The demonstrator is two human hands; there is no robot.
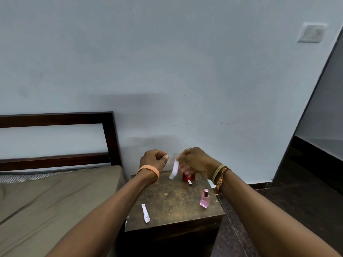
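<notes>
Both my hands are raised above the far edge of a small dark wooden bedside table [167, 199]. My right hand [196, 160] pinches a white paper strip [174, 169] that hangs down, blurred, from its fingers. My left hand [155, 159], with an orange band on the wrist, is curled into a loose fist beside it and holds nothing that I can see. Under my right hand stands a red bottle [188, 176], partly hidden, with a small white strip [189, 182] lying at its base. Another white paper strip [145, 213] lies on the table's near left part.
A pink perfume bottle [205, 199] stands upright near the table's right edge. A bed [46, 201] with an olive sheet and a dark wooden headboard [109, 134] adjoins the table on the left. The pale wall is right behind; dark floor and a doorway lie to the right.
</notes>
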